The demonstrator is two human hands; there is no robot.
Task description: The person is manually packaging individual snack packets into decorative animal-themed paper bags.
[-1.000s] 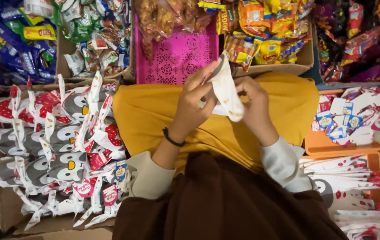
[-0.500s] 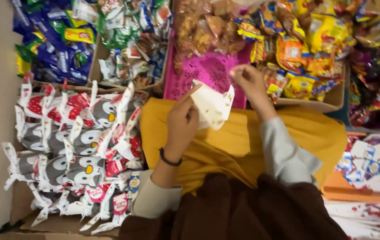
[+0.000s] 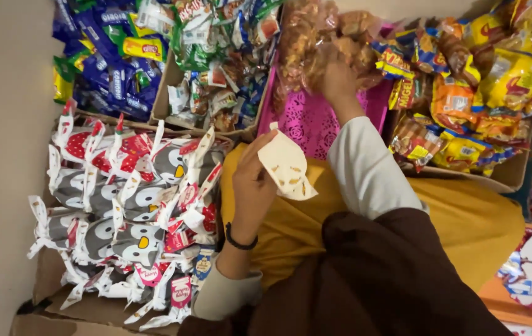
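Cream-white small bag (image 3: 286, 167), flecked orange. Bright magenta basket (image 3: 313, 119), pierced floral pattern. Grey, red and white owl-face packets (image 3: 130, 186). Blue wrappers (image 3: 99, 68). Yellow-orange snack bags (image 3: 491, 81). Mustard skirt (image 3: 465, 218). Black wristband (image 3: 240, 242).

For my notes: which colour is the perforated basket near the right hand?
Bright pink basket, head view.
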